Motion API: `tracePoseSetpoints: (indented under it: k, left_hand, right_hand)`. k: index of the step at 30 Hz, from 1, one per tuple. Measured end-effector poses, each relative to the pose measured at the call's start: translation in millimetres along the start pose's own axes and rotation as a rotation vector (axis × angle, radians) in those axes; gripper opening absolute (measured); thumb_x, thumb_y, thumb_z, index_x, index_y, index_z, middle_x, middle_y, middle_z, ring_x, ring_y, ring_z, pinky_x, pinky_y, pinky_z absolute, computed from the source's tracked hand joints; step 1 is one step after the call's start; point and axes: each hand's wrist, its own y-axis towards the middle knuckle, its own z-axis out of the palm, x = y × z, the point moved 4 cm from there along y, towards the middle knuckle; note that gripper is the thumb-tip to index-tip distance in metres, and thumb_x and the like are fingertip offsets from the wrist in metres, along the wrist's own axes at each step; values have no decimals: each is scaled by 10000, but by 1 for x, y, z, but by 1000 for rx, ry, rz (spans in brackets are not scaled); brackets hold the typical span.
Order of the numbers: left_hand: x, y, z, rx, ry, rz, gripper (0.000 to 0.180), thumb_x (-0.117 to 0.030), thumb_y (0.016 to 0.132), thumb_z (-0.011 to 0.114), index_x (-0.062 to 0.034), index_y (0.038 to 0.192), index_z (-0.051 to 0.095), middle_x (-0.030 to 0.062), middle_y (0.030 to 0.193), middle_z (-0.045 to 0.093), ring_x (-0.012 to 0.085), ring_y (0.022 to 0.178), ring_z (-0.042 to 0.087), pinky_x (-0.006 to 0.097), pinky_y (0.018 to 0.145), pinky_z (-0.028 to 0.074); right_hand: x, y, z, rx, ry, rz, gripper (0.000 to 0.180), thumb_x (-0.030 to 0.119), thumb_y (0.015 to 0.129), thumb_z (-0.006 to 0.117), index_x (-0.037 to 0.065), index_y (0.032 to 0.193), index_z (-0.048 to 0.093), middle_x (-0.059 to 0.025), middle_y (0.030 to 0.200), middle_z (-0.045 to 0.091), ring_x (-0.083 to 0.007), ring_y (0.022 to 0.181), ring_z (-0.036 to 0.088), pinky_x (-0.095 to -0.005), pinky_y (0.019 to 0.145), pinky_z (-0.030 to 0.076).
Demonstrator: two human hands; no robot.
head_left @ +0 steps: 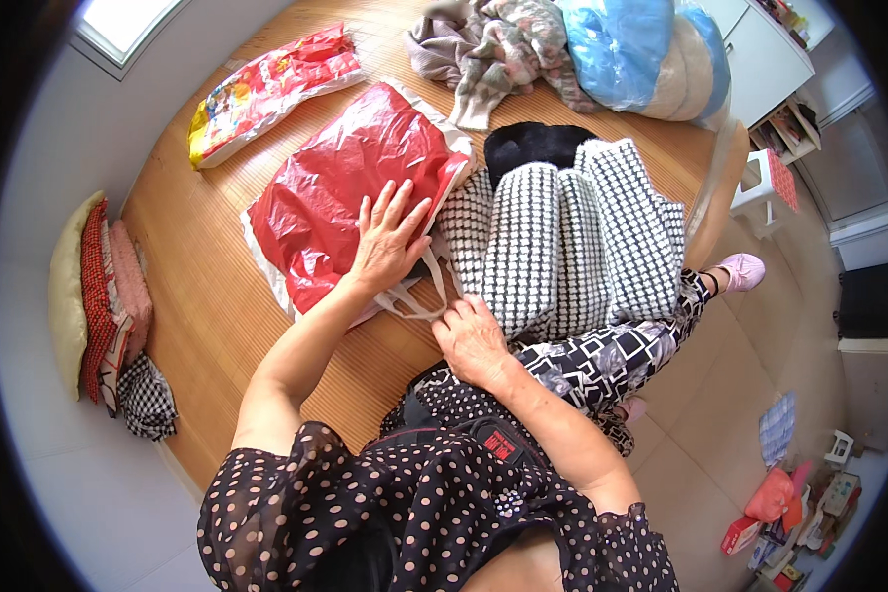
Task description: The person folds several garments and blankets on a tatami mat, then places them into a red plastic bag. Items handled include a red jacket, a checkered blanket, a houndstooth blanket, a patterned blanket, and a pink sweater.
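Observation:
My left hand [389, 240] lies flat, fingers spread, on a shiny red plastic bag [340, 187] that rests on a bamboo bed mat [192, 286]. My right hand [474, 340] sits at the near edge of a folded black-and-white checked garment [562, 237], beside the bag's white handles [419, 296]; its fingers curl at the fabric, but whether it grips is unclear. A black piece of cloth [533, 143] pokes out behind the checked garment.
A second red and yellow printed bag [266, 89] lies at the far left. A heap of grey knitwear [493, 44] and a blue plastic-wrapped bundle [641, 49] sit at the back. Pillows [94, 296] are stacked at the left edge. A stool [765, 178] and floor clutter are at the right.

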Motion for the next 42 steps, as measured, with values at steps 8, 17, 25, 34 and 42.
tracePoseSetpoints:
  k: [8, 17, 25, 34, 42]
  left_hand:
    - [47, -2, 46, 41, 371, 9, 541, -200, 794, 566, -230, 1325, 464, 56, 1477, 266, 302, 1378, 191, 544, 1093, 151]
    - [168, 28, 28, 182, 721, -214, 573, -168, 840, 480, -285, 1388, 363, -2, 1503, 210, 284, 1375, 202, 556, 1065, 219]
    - [49, 14, -1, -76, -285, -37, 400, -57, 784, 611, -73, 1177, 541, 151, 1222, 533, 330, 1132, 508, 419, 943, 424]
    - [-39, -80, 90, 156, -927, -621, 412, -149, 937, 492, 10, 1304, 391, 136, 1234, 493, 197, 1044, 534, 313, 858, 470]
    - [-90, -9, 67, 52, -515, -349, 795, -407, 774, 680, 3, 1361, 335, 242, 1408, 307, 376, 1319, 267, 463, 1100, 215]
  right_hand:
    - [-3, -11, 7, 28, 30, 21, 288, 229, 674, 694, 71, 900, 608, -74, 897, 599, -233, 1011, 533, -396, 1044, 288]
    - [-3, -9, 0, -124, 126, -7, 55, 134, 715, 595, 90, 748, 588, -69, 749, 588, -231, 905, 556, -390, 1030, 309]
    - [-28, -14, -56, -440, 573, 44, 259, 68, 749, 644, 29, 1003, 609, -101, 894, 649, -229, 865, 623, -339, 795, 493]
    - [-197, -152, -143, -862, 95, 853, 374, 95, 736, 666, -8, 1084, 579, -164, 1124, 583, -309, 1068, 541, -388, 954, 411]
    - [-262, -169, -99, -646, 298, 1042, 516, 326, 748, 689, -48, 1086, 583, -224, 1013, 627, -354, 965, 593, -383, 858, 451]
